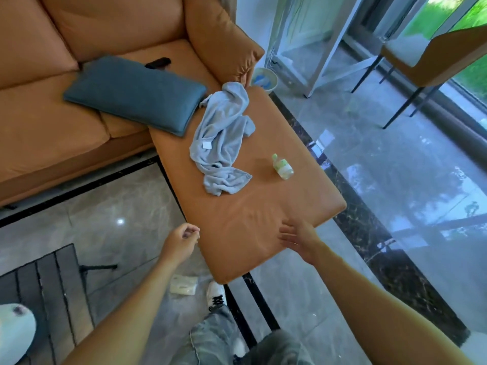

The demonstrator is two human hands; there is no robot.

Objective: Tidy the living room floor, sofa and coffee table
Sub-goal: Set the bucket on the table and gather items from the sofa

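Living-room tidy, sofa stage: I judge the clearing of the orange sofa extension is just starting, with nothing lifted yet. The crumpled pale blue towel lies on the cushion at 12 o'clock from my hands, and the small green bottle lies on its side just at 3 o'clock of the towel. The blue pillow sits at 10 o'clock, overhanging the seat edge. A white packet waits on the floor by my shoe. My right hand stretches over the near cushion corner, fingers straight and spread, palm down; whether it touches the cushion I cannot tell. My left hand hangs beside the edge, fingers loosely curled, apparently empty. The next move calls for a longer reach forward to gather the towel.
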